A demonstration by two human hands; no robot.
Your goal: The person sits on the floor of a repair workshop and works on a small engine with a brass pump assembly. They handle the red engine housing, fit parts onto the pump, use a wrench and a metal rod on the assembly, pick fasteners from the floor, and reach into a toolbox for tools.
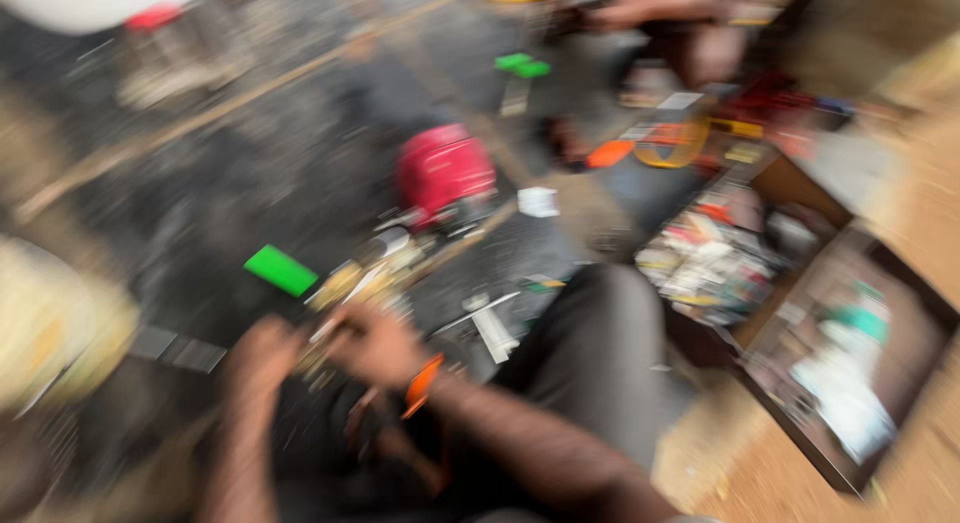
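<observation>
Heavy motion blur, details soft. Small brass-coloured metal part [322,345] sits pinched between the fingers of both hands, low centre of the view. Left hand [262,358] closes on its left end, right hand [378,345] on its right end; fingertips of both touching it. Part looks elongated, lying roughly level, tilted slightly up toward the right fingers. Pale, shiny bit shows just above the right fingertips. Exact shape can't be told. Orange strip [422,385] hangs at the right wrist, just behind those fingers, angled up to the right.
</observation>
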